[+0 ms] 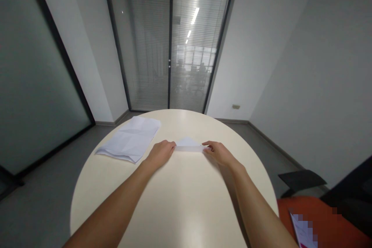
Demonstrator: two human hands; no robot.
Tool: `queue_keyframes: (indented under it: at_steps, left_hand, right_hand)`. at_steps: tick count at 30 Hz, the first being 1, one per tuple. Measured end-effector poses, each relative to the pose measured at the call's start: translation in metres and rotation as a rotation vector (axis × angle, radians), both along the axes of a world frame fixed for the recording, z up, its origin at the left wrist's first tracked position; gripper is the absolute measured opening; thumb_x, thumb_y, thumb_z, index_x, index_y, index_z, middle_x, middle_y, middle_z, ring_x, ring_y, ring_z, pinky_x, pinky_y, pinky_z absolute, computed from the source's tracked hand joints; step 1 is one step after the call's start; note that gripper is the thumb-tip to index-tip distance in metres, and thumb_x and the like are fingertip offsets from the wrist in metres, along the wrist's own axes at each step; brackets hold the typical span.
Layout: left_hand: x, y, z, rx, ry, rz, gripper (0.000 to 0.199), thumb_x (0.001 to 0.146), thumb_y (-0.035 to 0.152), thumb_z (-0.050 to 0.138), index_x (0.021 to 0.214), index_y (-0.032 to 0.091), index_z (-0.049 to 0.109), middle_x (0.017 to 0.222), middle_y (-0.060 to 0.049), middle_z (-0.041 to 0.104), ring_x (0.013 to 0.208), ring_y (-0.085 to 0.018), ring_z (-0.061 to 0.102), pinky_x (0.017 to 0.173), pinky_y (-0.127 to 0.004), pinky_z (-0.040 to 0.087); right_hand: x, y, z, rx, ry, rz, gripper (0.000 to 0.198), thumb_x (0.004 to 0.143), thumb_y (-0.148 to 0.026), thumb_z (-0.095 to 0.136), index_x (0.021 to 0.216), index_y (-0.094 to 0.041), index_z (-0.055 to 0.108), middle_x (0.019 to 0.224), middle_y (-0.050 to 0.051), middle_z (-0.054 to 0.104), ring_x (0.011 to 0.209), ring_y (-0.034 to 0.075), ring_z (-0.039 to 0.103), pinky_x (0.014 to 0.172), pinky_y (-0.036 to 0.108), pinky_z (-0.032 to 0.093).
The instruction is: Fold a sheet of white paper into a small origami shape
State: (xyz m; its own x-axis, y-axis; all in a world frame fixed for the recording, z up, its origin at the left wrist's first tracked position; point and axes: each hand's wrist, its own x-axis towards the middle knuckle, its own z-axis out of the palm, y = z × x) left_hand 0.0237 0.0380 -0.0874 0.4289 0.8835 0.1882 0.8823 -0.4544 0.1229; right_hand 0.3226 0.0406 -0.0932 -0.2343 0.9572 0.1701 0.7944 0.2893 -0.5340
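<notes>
A small folded sheet of white paper (pixel 187 143) lies on the table between my two hands, with a triangular peak at the far side and a straight band along the near side. My left hand (pixel 162 152) pinches the left end of that band, its fingers curled together. At the other end, my right hand (pixel 218 152) grips the right corner between thumb and fingers. Parts of the fingertips of both hands are hidden against the paper.
A stack of creased white sheets (pixel 130 137) rests on the left of the round cream table (pixel 180 201). Beyond its right edge stands an orange chair (pixel 328 217) with a black armrest (pixel 303 180). Glass doors with blinds (pixel 151 46) stand behind the table.
</notes>
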Motion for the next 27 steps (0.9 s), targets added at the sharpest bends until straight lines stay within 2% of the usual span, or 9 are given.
queue_keyframes:
  at_steps: [9, 13, 19, 27]
  left_hand:
    - [0.002, 0.008, -0.012, -0.007, -0.139, 0.122, 0.025, 0.101, 0.031, 0.044, 0.114, 0.025, 0.065, 0.104, -0.006, 0.074, 0.098, -0.022, 0.068, 0.079, -0.029, 0.046]
    - [0.005, 0.01, -0.017, 0.029, -0.14, 0.16, 0.025, 0.101, 0.029, 0.045, 0.116, 0.023, 0.064, 0.102, -0.007, 0.075, 0.096, -0.023, 0.069, 0.083, -0.03, 0.045]
    - [0.01, 0.011, -0.019, 0.077, -0.11, 0.148, 0.021, 0.099, 0.027, 0.048, 0.111, 0.022, 0.065, 0.099, -0.007, 0.075, 0.095, -0.024, 0.069, 0.086, -0.033, 0.044]
    - [0.01, 0.011, -0.019, 0.082, -0.129, 0.126, 0.019, 0.096, 0.025, 0.053, 0.11, 0.021, 0.065, 0.105, -0.006, 0.074, 0.098, -0.023, 0.068, 0.089, -0.033, 0.044]
  right_hand:
    - [0.001, 0.003, -0.004, 0.022, -0.008, -0.038, 0.026, 0.093, -0.028, 0.056, 0.112, -0.016, 0.07, 0.098, 0.011, 0.076, 0.086, 0.022, 0.068, 0.077, 0.03, 0.048]
    - [0.001, 0.005, -0.009, 0.031, -0.018, -0.052, 0.025, 0.095, -0.028, 0.053, 0.112, -0.017, 0.068, 0.095, 0.01, 0.075, 0.083, 0.02, 0.067, 0.073, 0.028, 0.045]
    - [-0.006, 0.006, -0.012, 0.006, -0.066, -0.125, 0.024, 0.097, -0.026, 0.052, 0.114, -0.017, 0.064, 0.097, 0.01, 0.074, 0.085, 0.02, 0.066, 0.074, 0.027, 0.042]
    - [-0.012, 0.008, -0.014, -0.016, -0.131, -0.171, 0.023, 0.098, -0.027, 0.051, 0.116, -0.018, 0.061, 0.101, 0.011, 0.074, 0.087, 0.02, 0.066, 0.075, 0.027, 0.041]
